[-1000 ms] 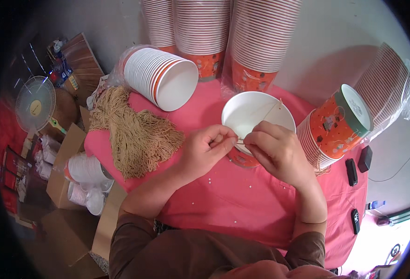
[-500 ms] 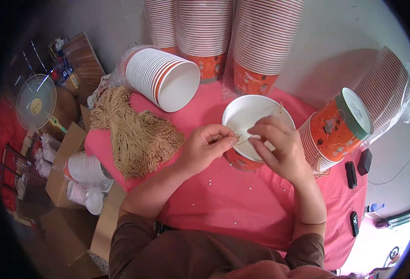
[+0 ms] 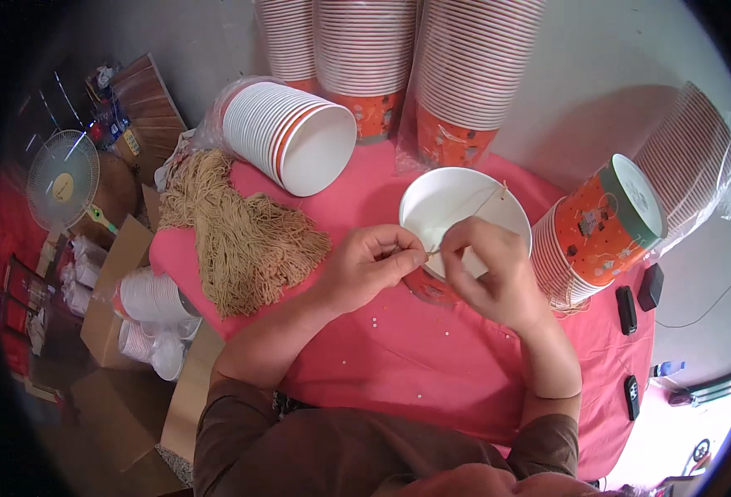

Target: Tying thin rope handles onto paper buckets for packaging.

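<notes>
A white-lined paper bucket [image 3: 422,192] with an orange outside stands upright in front of me on the pink cloth. A thin tan string [image 3: 488,200] passes through its far right rim, where a small end sticks out, and runs down across the inside. Over the bucket's near rim, my left hand [image 3: 380,263] pinches the string between thumb and forefinger. My right hand [image 3: 498,269] is beside it, fingers curled in on the same short piece; its exact grip is partly hidden. A heap of tan strings [image 3: 254,248] lies to the left.
Nested buckets [image 3: 283,132] lie on their side behind the heap. Tall wrapped stacks [image 3: 365,50] stand at the back. Upside-down buckets [image 3: 585,236] lean at the right, near small black objects [image 3: 626,311]. White bits dot the pink cloth [image 3: 365,373]. Cardboard boxes [image 3: 121,306] and a fan [image 3: 65,182] are left.
My right hand has turned and drawn its fingers in near my left fingertips. The string inside the bucket shows more clearly. My left hand has barely moved.
</notes>
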Demonstrator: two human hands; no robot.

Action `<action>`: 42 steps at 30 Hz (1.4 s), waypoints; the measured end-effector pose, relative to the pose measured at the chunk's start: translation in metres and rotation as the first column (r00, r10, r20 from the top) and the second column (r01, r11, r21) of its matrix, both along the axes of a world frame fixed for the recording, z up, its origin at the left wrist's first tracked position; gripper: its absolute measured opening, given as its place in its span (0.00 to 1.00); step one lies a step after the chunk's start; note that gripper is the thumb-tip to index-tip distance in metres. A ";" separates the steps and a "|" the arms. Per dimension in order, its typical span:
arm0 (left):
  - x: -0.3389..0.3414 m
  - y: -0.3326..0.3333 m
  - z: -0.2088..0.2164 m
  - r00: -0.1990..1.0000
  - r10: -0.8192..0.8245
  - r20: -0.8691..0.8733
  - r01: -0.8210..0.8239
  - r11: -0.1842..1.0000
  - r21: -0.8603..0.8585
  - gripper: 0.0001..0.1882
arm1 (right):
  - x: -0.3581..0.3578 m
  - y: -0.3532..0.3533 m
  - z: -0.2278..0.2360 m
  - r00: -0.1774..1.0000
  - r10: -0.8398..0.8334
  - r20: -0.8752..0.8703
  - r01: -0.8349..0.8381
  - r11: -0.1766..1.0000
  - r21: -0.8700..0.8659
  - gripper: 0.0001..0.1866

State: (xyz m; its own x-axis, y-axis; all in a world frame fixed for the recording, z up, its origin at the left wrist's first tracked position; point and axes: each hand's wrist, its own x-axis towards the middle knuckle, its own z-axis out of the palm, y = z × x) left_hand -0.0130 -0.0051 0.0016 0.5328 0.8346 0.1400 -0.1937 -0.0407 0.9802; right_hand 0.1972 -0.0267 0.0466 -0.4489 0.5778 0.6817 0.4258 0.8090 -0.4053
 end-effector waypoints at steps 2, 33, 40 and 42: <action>-0.002 0.000 -0.001 1.000 -0.002 0.000 0.002 1.000 0.002 0.05 | 0.005 0.000 0.002 0.991 -0.049 -0.120 0.045 0.998 -0.039 0.08; -0.005 0.004 -0.004 0.992 0.122 -0.036 -0.112 0.971 0.211 0.06 | 0.011 0.004 0.008 0.998 -0.051 0.027 0.051 0.999 0.007 0.06; -0.003 0.001 0.000 0.998 0.065 -0.025 -0.061 0.988 0.139 0.05 | 0.006 0.003 0.004 0.999 -0.029 0.047 0.030 0.999 -0.020 0.07; -0.002 -0.001 0.000 0.999 0.053 -0.014 -0.051 0.991 0.125 0.05 | 0.003 0.005 0.002 0.999 -0.011 0.042 0.009 0.999 0.052 0.06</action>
State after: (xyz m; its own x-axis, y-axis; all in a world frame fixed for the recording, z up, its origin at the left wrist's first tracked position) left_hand -0.0147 -0.0061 0.0021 0.4926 0.8376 0.2361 -0.1713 -0.1727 0.9700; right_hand 0.1999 -0.0220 0.0485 -0.4724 0.5467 0.6914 0.4498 0.8241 -0.3442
